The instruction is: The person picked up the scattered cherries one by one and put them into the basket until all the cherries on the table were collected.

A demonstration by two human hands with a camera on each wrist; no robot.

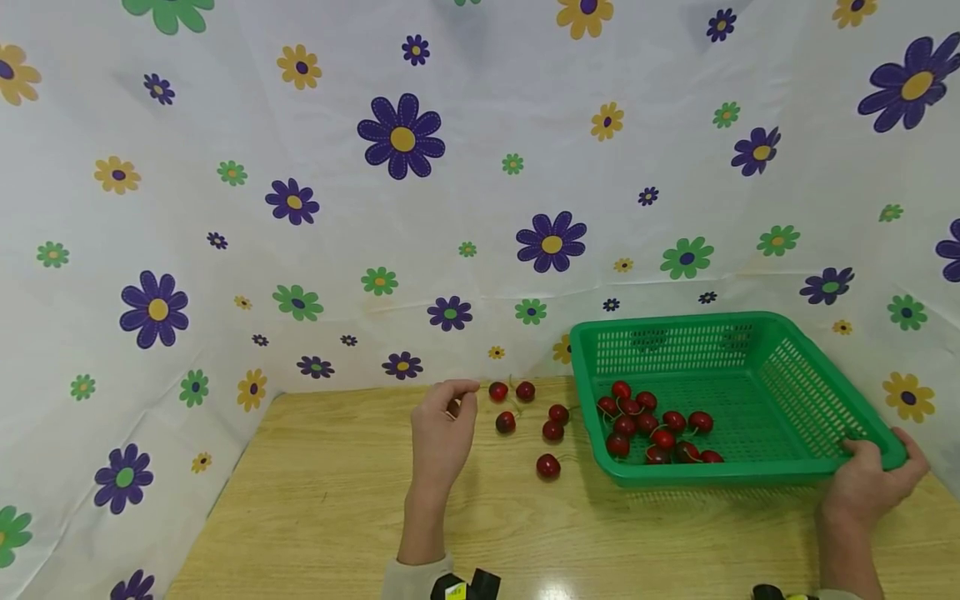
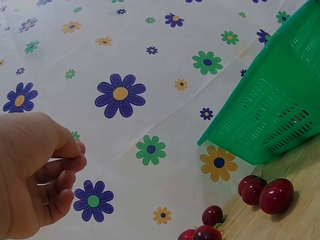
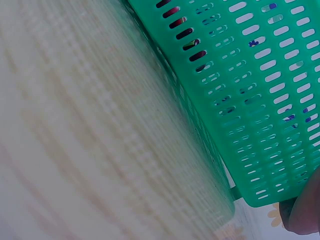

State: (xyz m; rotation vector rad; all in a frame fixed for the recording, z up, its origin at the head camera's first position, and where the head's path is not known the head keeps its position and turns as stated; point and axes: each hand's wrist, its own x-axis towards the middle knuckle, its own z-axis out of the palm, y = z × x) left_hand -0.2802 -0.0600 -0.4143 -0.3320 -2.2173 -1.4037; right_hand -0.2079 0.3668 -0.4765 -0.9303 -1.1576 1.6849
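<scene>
My right hand (image 1: 862, 483) grips the near right corner of a green plastic basket (image 1: 735, 477), thumb over the rim and fingers round the outside. In the right wrist view the basket's slotted wall (image 3: 260, 100) fills much of the frame, with a fingertip (image 3: 302, 215) at its lower corner. Dark red cherries (image 1: 647, 423) lie clustered in the basket's left part, some with stems. My left hand (image 1: 441, 433) hovers above the table, left of several loose cherries (image 1: 548, 467). Its fingers (image 2: 60, 170) are loosely bent with nothing visible between them.
The wooden table (image 1: 322, 500) meets a white flower-printed cloth (image 1: 465, 217) hanging behind and at both sides. Loose cherries (image 1: 506, 422) lie between my left hand and the basket's left wall, two of them close to the cloth.
</scene>
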